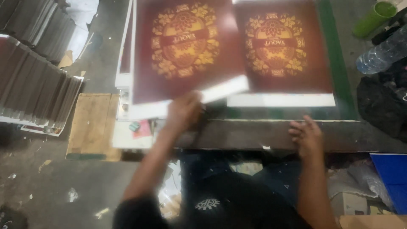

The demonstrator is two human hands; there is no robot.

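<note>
My left hand (183,111) grips the near white edge of a maroon printed sheet (182,51) with a gold floral emblem; the sheet is tilted and blurred with motion. A second, matching maroon sheet (284,46) lies flat on the green-edged work table (339,63) to the right. Resting on the table's dark front edge (254,135), my right hand (307,138) has its fingers spread and holds nothing.
Stacks of sheets (34,80) stand on edge at the left. A wooden board (91,125) lies on the floor. At the right are a clear plastic bottle (381,53), a green tube (375,17), dark bags (381,106) and a blue sheet (392,178).
</note>
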